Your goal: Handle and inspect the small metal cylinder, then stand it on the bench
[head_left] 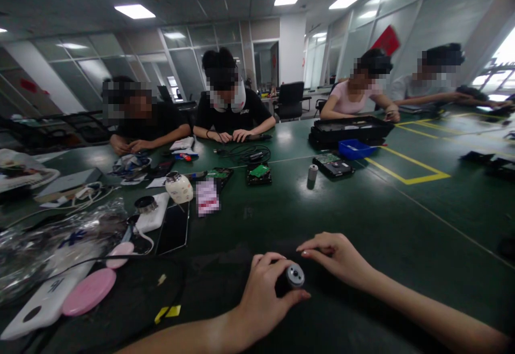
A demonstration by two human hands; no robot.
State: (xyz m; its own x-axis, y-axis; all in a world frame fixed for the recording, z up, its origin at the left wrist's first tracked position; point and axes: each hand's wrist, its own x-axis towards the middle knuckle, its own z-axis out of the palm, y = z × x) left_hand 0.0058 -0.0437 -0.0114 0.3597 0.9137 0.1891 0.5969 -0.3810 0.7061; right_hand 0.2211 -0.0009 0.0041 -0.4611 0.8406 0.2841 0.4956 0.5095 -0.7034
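My left hand [265, 289] grips a small electric motor [295, 275], a grey metal cylinder, between thumb and fingers. Its round end, with a dark centre and small holes, is tilted up toward me. Just to the right, my right hand [340, 257] hovers apart from the motor. Its thumb and forefinger are nearly pinched together; whether a tiny piece sits between them is too small to make out. Farther off on the green table [386, 225], a similar metal cylinder [313, 172] stands upright.
Beyond lie hard drives [333, 164], a blue tray [356, 148] and a black case [350, 130]. On my left are a phone [174, 229], a white jar [179, 189], a pink disc [89, 292], cables and plastic wrap [80, 236]. Several people [233, 102] sit across the table.
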